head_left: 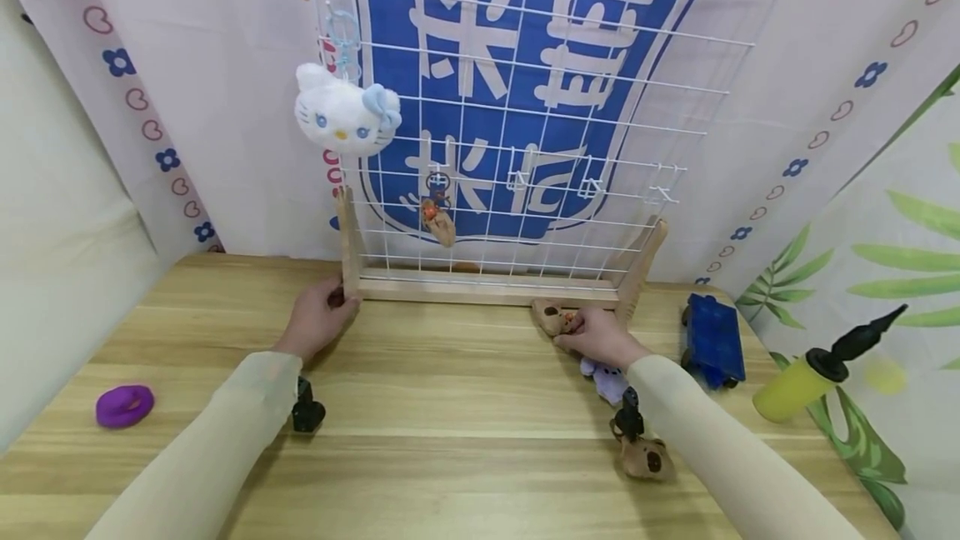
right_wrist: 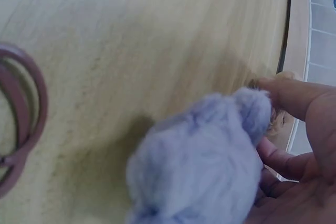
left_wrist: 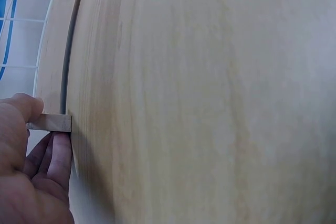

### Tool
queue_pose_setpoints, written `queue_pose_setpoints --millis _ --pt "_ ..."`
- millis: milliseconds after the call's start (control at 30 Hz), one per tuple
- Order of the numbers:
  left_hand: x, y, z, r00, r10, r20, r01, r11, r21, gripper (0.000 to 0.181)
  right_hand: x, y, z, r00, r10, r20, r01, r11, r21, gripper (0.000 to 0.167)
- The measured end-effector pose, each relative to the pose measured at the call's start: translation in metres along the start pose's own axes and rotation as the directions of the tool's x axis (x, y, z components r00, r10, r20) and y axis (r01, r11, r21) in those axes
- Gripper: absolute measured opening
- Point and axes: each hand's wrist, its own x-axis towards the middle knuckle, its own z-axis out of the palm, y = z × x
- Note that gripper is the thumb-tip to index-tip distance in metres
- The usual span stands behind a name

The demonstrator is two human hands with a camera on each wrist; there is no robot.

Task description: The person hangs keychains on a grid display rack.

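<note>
At the left foot of the wooden stand [head_left: 465, 292], my left hand [head_left: 318, 319] pinches the frame's end between thumb and fingers; the left wrist view shows the hand [left_wrist: 37, 166] on that wooden end [left_wrist: 52, 123]. Beside the stand's right foot, my right hand [head_left: 600, 337] holds a brown plush [head_left: 549, 317] by its edge. A purple plush [head_left: 603, 380] lies under the right wrist, and in the right wrist view this plush [right_wrist: 199, 166] partly covers the hand [right_wrist: 299, 145]. The white wire grid [head_left: 517, 107] rises from the stand.
A white cat plush [head_left: 345, 117] and a small brown plush [head_left: 439, 223] hang on the grid, with several hooks to their right. Another brown plush [head_left: 647, 458] lies near the right forearm. A purple ring [head_left: 124, 406], a blue cart [head_left: 712, 340] and a yellow pump [head_left: 793, 388] stand at the sides.
</note>
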Motion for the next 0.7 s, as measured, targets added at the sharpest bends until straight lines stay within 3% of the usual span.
queue_pose_setpoints --millis 167,400,600,700 --pt "0.0005 -0.0026 0.0009 1.000 0.002 -0.003 -0.002 1.000 0.000 0.046 0.0045 -0.0002 0.0013 0.999 -0.042 0.004 0.042 0.998 -0.038 0.043" --pt "0.0015 -0.0022 0.0015 1.000 0.005 -0.007 -0.005 1.000 -0.003 0.045 0.0088 0.0026 0.0024 0.997 -0.070 0.015 0.071 0.997 -0.042 0.048" --pt "0.0013 -0.0009 0.0015 1.000 0.000 -0.008 0.000 1.000 0.000 0.044 0.0059 0.0020 0.0003 0.997 -0.075 -0.002 0.075 0.996 -0.041 0.014" --pt "0.0013 -0.0008 0.0020 1.000 -0.001 -0.011 0.001 1.000 0.005 0.042 0.0035 0.0056 -0.0003 0.996 -0.085 -0.031 0.084 0.996 -0.039 0.011"
